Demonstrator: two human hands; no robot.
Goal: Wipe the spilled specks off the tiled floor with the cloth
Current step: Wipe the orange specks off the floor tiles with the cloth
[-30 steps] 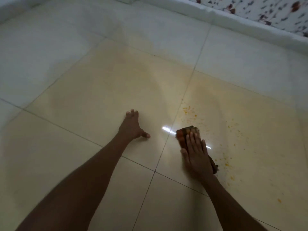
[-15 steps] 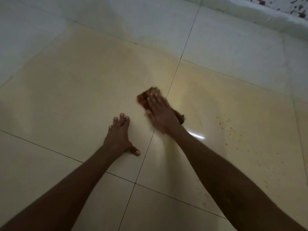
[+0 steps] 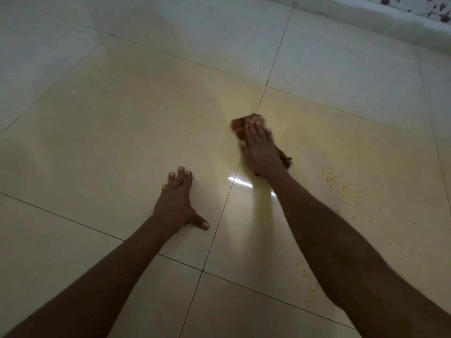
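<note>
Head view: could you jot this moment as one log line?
right hand: flat on cloth, wiping | left hand: braced on tiled floor | specks: remain right of cloth

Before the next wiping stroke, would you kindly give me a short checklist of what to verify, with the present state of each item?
1. Brown-and-orange crumpled cloth lies under the right hand: ok, flat fingers press it to the floor.
2. Left hand braces on the cream glossy tiled floor: ok, palm down, fingers spread.
3. Cloth sits on the yellow-orange spilled specks: not ok, they lie apart, to the right of the forearm.
4. Specks near the right elbow cleared: not ok, several remain.
5. Path from cloth to specks is free: ok, only bare tile between.
6. Cloth clean enough: cannot tell, blurred.
</note>
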